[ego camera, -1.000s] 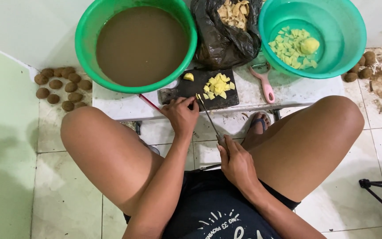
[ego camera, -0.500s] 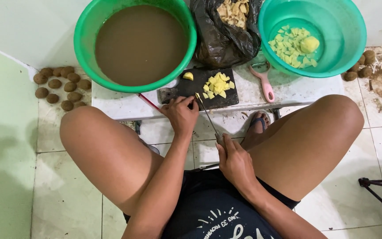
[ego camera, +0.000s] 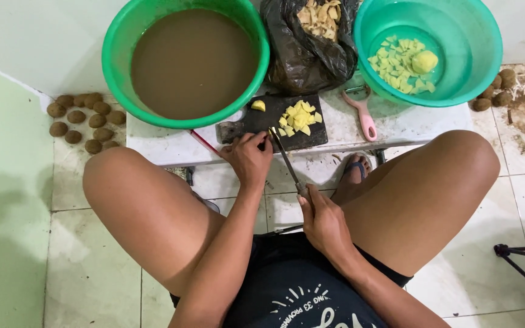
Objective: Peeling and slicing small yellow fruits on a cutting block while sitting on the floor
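Note:
My left hand rests its fingers on the near edge of a dark cutting board that carries a small pile of yellow potato pieces. My right hand grips the handle of a long knife, whose blade slants up to the board's near edge beside my left fingers. A single yellow chunk lies apart at the back of the board.
A green basin of muddy water stands behind the board on a white bench. A black bag of peelings, a teal basin with cut potato and a pink peeler sit nearby. Unpeeled potatoes lie on the floor.
Both hands and the knife stay almost still; the view has shifted slightly.

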